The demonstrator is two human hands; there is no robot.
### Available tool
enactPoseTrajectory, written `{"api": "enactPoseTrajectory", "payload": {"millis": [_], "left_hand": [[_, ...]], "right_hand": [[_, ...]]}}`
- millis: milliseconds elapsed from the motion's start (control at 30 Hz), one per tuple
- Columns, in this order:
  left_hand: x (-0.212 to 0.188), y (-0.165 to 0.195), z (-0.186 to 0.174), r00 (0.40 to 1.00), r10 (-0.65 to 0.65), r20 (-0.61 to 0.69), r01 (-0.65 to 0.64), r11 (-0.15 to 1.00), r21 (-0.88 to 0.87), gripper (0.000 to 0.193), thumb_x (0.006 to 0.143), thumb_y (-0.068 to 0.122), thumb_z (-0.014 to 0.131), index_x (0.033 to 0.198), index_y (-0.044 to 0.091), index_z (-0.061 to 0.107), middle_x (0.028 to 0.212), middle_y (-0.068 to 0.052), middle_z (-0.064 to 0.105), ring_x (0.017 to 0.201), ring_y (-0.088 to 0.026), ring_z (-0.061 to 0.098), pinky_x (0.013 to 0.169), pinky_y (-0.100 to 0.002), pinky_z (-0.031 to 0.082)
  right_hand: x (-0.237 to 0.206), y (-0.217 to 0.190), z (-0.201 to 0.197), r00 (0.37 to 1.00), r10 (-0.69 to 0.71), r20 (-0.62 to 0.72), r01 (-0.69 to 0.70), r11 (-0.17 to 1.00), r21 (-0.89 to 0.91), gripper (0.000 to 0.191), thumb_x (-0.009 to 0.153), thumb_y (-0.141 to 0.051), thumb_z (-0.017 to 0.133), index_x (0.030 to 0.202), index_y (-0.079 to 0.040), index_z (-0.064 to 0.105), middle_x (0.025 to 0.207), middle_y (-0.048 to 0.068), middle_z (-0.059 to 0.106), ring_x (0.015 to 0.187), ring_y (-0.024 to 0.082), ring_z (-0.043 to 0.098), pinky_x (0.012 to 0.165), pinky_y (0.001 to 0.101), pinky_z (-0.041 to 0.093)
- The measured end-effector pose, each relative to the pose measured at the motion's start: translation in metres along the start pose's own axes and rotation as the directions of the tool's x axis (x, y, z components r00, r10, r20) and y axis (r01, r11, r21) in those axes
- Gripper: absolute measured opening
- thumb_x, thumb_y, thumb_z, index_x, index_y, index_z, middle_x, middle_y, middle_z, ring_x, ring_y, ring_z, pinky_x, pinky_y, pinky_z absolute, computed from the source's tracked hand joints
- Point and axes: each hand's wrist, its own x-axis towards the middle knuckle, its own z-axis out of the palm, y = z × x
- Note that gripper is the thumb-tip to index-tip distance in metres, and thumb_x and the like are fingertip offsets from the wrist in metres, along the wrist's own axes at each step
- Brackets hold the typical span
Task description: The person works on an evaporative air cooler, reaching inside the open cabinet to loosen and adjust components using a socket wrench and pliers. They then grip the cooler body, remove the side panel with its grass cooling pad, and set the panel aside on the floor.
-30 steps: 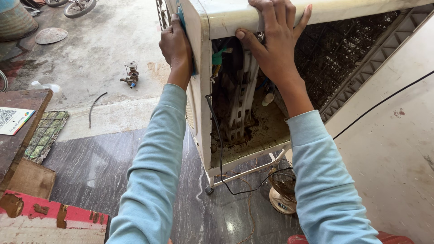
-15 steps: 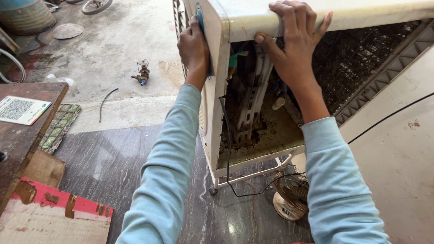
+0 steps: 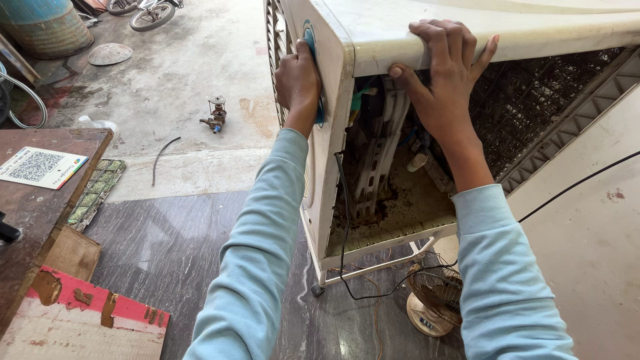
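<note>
A large cream-coloured air cooler [image 3: 373, 40] stands on a wheeled frame with its side panel off, showing a dirty inside. My left hand [image 3: 298, 83] presses on a blue round knob [image 3: 313, 47] on the cooler's grilled front face. My right hand [image 3: 443, 77] grips the top edge of the open side, thumb inside the opening and fingers on top. A black cable [image 3: 343, 220] hangs down from the inside to the floor.
A small table fan [image 3: 433, 300] lies on the floor under the cooler. A brown wooden table [image 3: 40, 200] with a printed card [image 3: 41, 167] stands at the left, red-and-white boards [image 3: 80, 320] below it. A small metal valve part [image 3: 215, 115] lies on the concrete; a blue drum [image 3: 43, 27] stands far left.
The view has shifted, so the cooler and both hands sit lower and nearer in frame. Both hands keep their hold on the cooler.
</note>
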Motion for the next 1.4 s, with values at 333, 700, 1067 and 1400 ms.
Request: {"api": "enactPoseTrajectory", "payload": {"millis": [333,700,1067,1400], "left_hand": [[0.006,-0.003,0.000,0.999,-0.041,0.024,0.044,0.993,-0.112,0.065,0.095,0.064,0.036,0.064,0.016,0.067,0.067,-0.005,0.070,0.059,-0.021,0.068,0.058,-0.043,0.050],[0.000,-0.011,-0.001,1.000,0.007,0.001,-0.006,0.982,-0.188,0.070,0.087,0.077,0.034,0.053,0.020,0.054,0.052,0.002,0.055,0.047,-0.015,0.052,0.047,-0.038,0.027],[-0.002,-0.013,-0.003,0.998,0.059,-0.012,-0.060,0.980,-0.188,0.074,0.089,0.083,0.026,0.055,0.022,0.050,0.048,0.008,0.048,0.040,-0.006,0.045,0.040,-0.029,0.022],[-0.046,0.010,-0.019,0.924,0.252,-0.288,-0.342,0.880,-0.330,0.056,0.105,0.062,0.039,0.107,0.008,0.052,0.107,-0.010,0.056,0.104,-0.025,0.051,0.092,-0.041,0.043]], "right_hand": [[0.001,-0.002,0.000,1.000,0.011,0.018,-0.011,1.000,0.018,0.074,0.104,-0.081,0.049,0.143,-0.019,0.057,0.140,0.003,0.052,0.150,0.025,0.034,0.121,0.0699,-0.013],[0.001,-0.005,0.000,1.000,0.019,0.019,-0.019,1.000,0.011,0.074,0.104,-0.081,0.050,0.143,-0.019,0.057,0.140,0.002,0.052,0.150,0.025,0.034,0.122,0.0685,-0.013],[0.001,-0.004,0.000,0.999,0.011,0.032,-0.011,1.000,-0.007,0.077,0.103,-0.083,0.046,0.144,-0.019,0.056,0.140,0.004,0.052,0.150,0.026,0.033,0.121,0.0690,-0.013],[0.003,-0.010,-0.004,0.998,0.033,0.059,-0.031,0.999,-0.035,0.073,0.103,-0.079,0.050,0.146,-0.021,0.054,0.145,0.004,0.051,0.153,0.026,0.030,0.119,0.0693,-0.012]]}}
